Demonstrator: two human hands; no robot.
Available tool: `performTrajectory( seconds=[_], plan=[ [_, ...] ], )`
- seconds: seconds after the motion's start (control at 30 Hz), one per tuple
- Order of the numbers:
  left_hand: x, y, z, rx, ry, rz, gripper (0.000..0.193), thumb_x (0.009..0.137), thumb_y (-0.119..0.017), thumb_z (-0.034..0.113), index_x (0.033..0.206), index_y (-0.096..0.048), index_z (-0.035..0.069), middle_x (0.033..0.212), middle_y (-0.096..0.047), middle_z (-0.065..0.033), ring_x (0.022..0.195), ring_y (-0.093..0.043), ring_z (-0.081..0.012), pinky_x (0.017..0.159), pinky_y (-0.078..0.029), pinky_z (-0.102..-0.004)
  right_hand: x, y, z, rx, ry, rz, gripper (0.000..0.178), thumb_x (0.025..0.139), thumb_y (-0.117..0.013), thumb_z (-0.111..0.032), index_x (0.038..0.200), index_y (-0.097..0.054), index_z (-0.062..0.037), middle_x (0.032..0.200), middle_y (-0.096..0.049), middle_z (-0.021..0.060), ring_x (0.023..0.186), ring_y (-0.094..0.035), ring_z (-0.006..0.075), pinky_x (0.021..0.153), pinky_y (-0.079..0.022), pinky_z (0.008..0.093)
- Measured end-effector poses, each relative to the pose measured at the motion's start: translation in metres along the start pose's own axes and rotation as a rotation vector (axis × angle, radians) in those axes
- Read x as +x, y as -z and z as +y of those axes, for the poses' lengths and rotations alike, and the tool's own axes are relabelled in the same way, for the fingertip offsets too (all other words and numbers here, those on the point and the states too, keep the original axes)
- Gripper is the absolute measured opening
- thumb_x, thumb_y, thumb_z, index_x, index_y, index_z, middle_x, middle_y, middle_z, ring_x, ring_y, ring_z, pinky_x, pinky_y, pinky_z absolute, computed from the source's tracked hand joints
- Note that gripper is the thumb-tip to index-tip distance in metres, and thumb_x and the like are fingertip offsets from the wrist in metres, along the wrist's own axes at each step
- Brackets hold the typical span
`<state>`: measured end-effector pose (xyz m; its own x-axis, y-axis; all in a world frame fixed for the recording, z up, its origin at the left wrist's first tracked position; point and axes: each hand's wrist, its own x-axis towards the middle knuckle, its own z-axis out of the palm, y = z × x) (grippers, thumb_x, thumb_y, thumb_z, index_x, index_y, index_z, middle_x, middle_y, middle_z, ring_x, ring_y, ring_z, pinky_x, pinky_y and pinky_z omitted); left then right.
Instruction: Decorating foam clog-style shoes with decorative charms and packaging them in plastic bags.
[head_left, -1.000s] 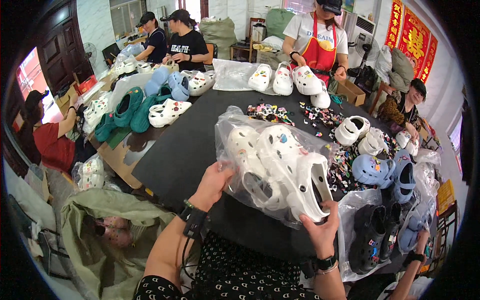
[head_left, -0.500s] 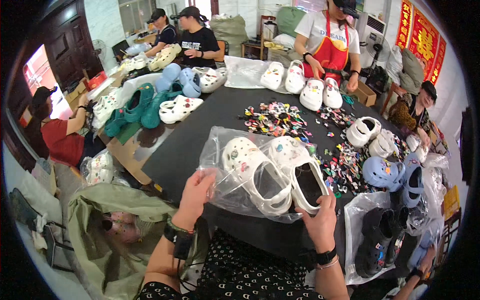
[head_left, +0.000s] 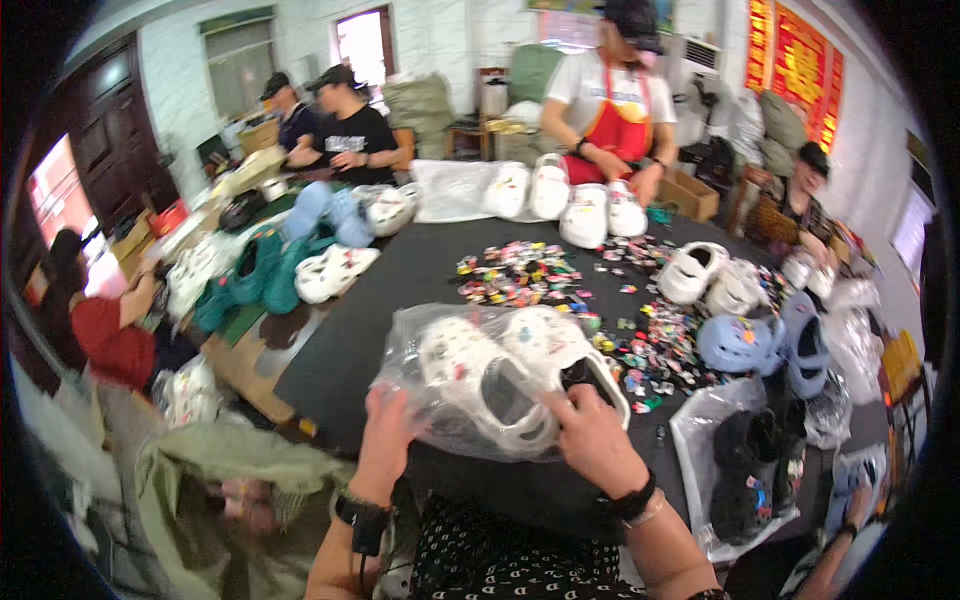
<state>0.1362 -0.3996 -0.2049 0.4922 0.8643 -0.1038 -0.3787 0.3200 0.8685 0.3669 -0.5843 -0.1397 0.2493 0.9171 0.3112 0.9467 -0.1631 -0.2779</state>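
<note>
Wht holed clogs [head_left: 455, 350], charm-dotted, partly in clr plastic bag [head_left: 404, 345].

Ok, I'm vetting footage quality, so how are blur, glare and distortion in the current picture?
Head view: motion blur softens the left hand, the right hand and the bagged white clogs; head view: pale glare on the clear bag, the doorway washed out; head view: fisheye distortion tilts the dark door, with black corners all round.
</note>
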Motion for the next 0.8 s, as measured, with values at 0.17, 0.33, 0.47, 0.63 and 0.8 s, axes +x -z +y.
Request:
performTrajectory(
  seconds=[0.17, 0.33, 0.47, 0.63, 0.8],
  plan=[
    [-0.005, -0.003, 0.008, -0.07, 0.038, 0.026, 0.062, 0.097, -0.055, 0.023, 0.146, -0.018, 0.016, 0.131, -0.041, -0.0118, 0.113, -0.053, -0.0305, 0.081, -0.051, -0.0477, 0.004, 0.005, 0.008, 0.053, -0.054, -0.09, 0.045, 0.079, -0.063, -0.008, 0.122, -0.055, -0.0191, 0.096, -0.055, 0.0158, 0.078, -0.065, 0.0364, 0.067, -0.053, 0.0466],
    [-0.007, -0.011, 0.0, -0.027, 0.048, -0.042, 0.069, 0.097, -0.055, 0.024, 0.15, -0.012, 0.019, 0.138, -0.038, -0.0147, 0.116, -0.051, -0.0341, 0.08, -0.05, -0.0526, 0.015, 0.0, 0.017, 0.073, 0.0, -0.2, 0.034, 0.082, -0.06, -0.007, 0.115, -0.057, -0.0149, 0.095, -0.055, 0.0186, 0.079, -0.065, 0.0374, 0.07, -0.053, 0.0452],
    [-0.003, -0.014, -0.009, 0.001, 0.046, -0.109, 0.071, 0.097, -0.055, 0.022, 0.151, -0.009, 0.023, 0.141, -0.038, -0.0112, 0.122, -0.047, -0.0319, 0.081, -0.051, -0.054, 0.017, -0.018, 0.026, 0.184, 0.111, -0.072, 0.027, 0.083, -0.057, -0.005, 0.11, -0.057, -0.0048, 0.093, -0.054, 0.0189, 0.083, -0.063, 0.0372, 0.07, -0.051, 0.0449],
    [-0.007, -0.034, -0.004, 0.01, 0.13, -0.082, 0.068, 0.097, -0.054, 0.02, 0.15, -0.011, 0.023, 0.139, -0.041, -0.0092, 0.121, -0.049, -0.0312, 0.086, -0.051, -0.0539, 0.004, 0.008, 0.024, 0.195, 0.129, -0.011, 0.024, 0.081, -0.056, -0.001, 0.104, -0.058, -0.0044, 0.089, -0.053, 0.0175, 0.082, -0.062, 0.0374, 0.07, -0.05, 0.0454],
    [-0.001, -0.021, -0.007, -0.073, 0.057, -0.101, 0.061, 0.098, -0.054, 0.027, 0.148, -0.023, 0.012, 0.137, -0.047, -0.0135, 0.12, -0.052, -0.031, 0.093, -0.05, -0.0493, -0.01, 0.056, -0.001, 0.273, 0.158, -0.164, 0.028, 0.075, -0.06, 0.001, 0.103, -0.058, -0.0061, 0.094, -0.052, 0.0167, 0.081, -0.061, 0.0383, 0.07, -0.05, 0.0455]
  ],
)
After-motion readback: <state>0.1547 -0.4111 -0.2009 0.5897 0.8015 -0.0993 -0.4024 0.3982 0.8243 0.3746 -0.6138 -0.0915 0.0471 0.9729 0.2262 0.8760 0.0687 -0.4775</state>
